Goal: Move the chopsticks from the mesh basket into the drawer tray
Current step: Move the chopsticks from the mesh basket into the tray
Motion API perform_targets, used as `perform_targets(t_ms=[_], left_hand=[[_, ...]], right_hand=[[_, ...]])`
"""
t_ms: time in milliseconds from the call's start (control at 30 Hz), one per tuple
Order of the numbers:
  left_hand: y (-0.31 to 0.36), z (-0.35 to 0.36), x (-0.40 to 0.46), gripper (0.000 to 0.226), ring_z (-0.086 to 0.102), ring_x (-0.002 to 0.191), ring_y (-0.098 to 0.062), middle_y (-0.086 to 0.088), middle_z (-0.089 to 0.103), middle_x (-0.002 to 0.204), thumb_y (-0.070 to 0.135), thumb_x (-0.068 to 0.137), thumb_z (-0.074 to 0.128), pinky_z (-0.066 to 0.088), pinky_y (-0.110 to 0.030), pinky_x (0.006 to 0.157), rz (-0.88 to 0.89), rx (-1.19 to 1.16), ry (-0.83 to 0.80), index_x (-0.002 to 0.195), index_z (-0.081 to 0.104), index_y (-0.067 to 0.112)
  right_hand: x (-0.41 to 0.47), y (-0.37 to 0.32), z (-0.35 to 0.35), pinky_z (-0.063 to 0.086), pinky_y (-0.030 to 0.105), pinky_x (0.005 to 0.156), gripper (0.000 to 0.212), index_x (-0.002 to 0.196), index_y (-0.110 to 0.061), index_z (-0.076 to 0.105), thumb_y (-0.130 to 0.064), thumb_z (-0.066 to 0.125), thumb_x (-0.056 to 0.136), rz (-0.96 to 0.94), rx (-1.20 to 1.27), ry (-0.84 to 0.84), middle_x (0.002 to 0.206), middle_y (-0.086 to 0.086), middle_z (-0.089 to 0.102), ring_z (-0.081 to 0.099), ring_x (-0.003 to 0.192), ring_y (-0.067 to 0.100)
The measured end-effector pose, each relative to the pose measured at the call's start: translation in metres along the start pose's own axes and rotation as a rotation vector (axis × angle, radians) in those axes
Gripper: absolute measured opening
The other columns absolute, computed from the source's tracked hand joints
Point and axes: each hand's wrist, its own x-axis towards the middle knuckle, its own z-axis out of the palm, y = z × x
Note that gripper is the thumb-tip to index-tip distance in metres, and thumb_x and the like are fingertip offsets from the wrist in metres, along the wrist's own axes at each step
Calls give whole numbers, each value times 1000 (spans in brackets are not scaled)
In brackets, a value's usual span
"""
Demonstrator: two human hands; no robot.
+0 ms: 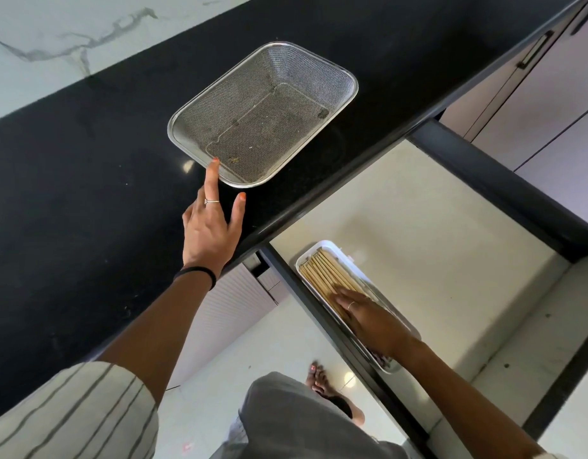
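The steel mesh basket (347,81) sits on the black counter and holds no chopsticks. My left hand (210,223) is open over the counter, its index fingertip touching the basket's near rim. In the open drawer lies a narrow white tray (341,256) filled with several pale wooden chopsticks (322,271) laid side by side. My right hand (368,318) rests flat on top of the chopsticks, fingers spread, covering their near halves.
The black counter (71,193) runs to a marble backsplash (54,44). The open drawer (418,233) has a cream floor and dark walls. Cabinet fronts with a black handle (536,49) stand at the right. My foot (322,385) is on the tiled floor below.
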Motion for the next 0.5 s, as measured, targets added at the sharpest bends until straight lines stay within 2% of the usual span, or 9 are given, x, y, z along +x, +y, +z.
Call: perform_targets(t_ms=[100, 200, 300, 400, 500], left_hand=[[0, 0, 0, 66, 45, 135, -29, -12, 42, 150, 39, 102, 43, 31, -51, 114, 0, 3, -1, 156, 8, 21], [0, 1, 0, 66, 45, 135, -30, -12, 43, 150, 39, 102, 43, 32, -52, 113, -2, -1, 1, 155, 8, 22], [-1, 1, 0, 66, 44, 135, -30, -11, 42, 151, 41, 102, 42, 32, -52, 113, 2, 4, 2, 155, 8, 23], [-2, 2, 0, 66, 45, 134, -30, -11, 44, 149, 41, 101, 42, 33, -52, 112, -7, 7, 6, 155, 9, 24], [-2, 2, 0, 66, 45, 134, -31, -12, 43, 149, 40, 101, 42, 34, -53, 112, -5, -2, 8, 155, 10, 23]], right_hand=[[6, -3, -3, 22, 34, 119, 48, 148, -19, 29, -24, 37, 101, 53, 5, 89, 156, -5, 24, 20, 145, 15], [10, -2, -1, 16, 32, 120, 54, 150, -18, 22, -16, 41, 99, 32, -30, -1, 159, -2, 18, 14, 147, 16], [12, 4, 0, 10, 25, 118, 66, 150, -24, 16, -6, 47, 94, -39, -54, -89, 159, -7, 12, 9, 147, 11], [10, 13, -1, 9, 24, 118, 69, 151, -26, 14, -12, 52, 94, -86, -125, -100, 159, -9, 10, 8, 147, 9], [7, 19, -1, 16, 31, 120, 71, 151, -27, 12, -18, 54, 93, -124, -209, -99, 159, -9, 10, 10, 147, 10]])
